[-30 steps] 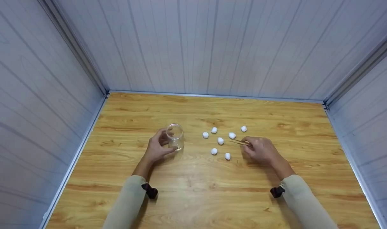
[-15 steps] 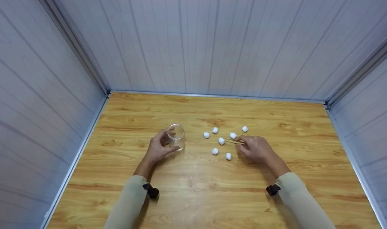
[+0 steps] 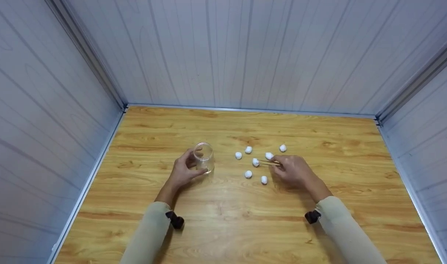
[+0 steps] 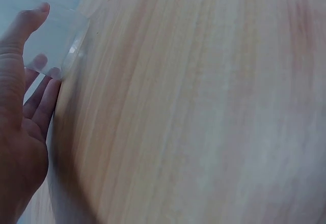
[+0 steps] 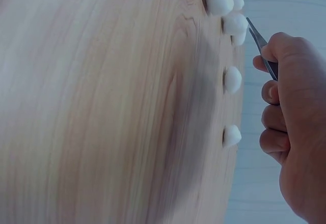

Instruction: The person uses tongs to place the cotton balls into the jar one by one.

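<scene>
My left hand (image 3: 183, 171) curls its thumb and fingers around a clear cylindrical cup (image 3: 205, 161), which stands on the wooden table with nothing seen inside. In the left wrist view, the thumb lies along one side of the cup (image 4: 51, 43) and fingertips show through it. To the right, my right hand (image 3: 295, 171) pinches thin metal tweezers (image 3: 269, 163) pointing left. Their tips are at a white cotton ball (image 3: 255, 162); whether they squeeze it, I cannot tell. Another cotton ball (image 3: 269, 156) lies just by the fingertips. The right wrist view shows the tweezers (image 5: 259, 40) from the side.
Several more cotton balls lie scattered around, among them a far right one (image 3: 283, 147), a left one (image 3: 238, 155) and a near one (image 3: 264, 180). Pale panel walls (image 3: 223, 55) enclose the wooden table (image 3: 223, 223) at the back and sides.
My right hand has moved left with the tweezers, bringing their tips from short of the middle cotton ball up to it. The left hand and the cup stay in place.
</scene>
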A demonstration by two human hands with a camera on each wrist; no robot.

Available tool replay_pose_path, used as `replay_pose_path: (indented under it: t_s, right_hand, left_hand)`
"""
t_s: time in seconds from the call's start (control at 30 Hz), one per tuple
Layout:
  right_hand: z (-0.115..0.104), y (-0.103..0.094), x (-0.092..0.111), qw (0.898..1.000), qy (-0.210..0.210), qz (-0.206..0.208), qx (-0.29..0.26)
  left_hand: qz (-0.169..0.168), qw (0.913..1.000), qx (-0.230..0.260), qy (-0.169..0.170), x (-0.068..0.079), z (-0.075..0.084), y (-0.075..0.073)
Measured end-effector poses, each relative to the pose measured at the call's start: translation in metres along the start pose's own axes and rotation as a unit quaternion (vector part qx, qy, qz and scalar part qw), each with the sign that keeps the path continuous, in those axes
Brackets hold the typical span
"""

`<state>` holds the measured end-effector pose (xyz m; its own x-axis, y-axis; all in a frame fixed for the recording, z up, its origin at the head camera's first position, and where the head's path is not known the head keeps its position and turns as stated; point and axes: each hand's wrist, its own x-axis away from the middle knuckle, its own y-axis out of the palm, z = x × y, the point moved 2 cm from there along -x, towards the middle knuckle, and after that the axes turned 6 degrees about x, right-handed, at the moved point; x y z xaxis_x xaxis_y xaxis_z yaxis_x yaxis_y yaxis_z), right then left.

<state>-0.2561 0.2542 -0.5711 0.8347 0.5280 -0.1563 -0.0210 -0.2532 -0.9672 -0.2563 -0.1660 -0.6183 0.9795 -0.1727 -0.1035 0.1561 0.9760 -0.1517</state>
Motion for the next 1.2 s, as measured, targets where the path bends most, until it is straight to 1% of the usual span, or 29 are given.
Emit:
replay_pose_path:
  t_s: [0.3,0.4,0.77,1.0,1.2]
  right_hand:
    - [-0.0019,0.0020,-0.0028,1.000,0.013,-0.016,-0.002]
    - [-0.0020,0.0026,-0.0031,1.000,0.010,-0.015,0.002]
    - [-0.0015,0.0039,-0.0023,1.000,-0.012,0.003,0.004]
    - [-0.0025,0.0054,-0.0007,0.999,-0.025,0.026,-0.002]
    - [-0.0040,0.0032,-0.0001,0.999,-0.019,0.035,-0.004]
  left_hand:
    - [-0.003,0.9999,-0.005,-0.009,0.0008,0.0008,0.0009]
    - [-0.001,0.9999,-0.005,-0.011,0.0010,-0.0002,0.0008]
    - [0.001,1.0000,0.004,-0.007,-0.0002,-0.0011,0.0007]
    - [-0.002,0.9999,0.006,-0.012,0.0002,-0.0006,0.0007]
    - [-0.002,0.9999,0.010,-0.013,-0.0004,-0.0017,-0.0001]
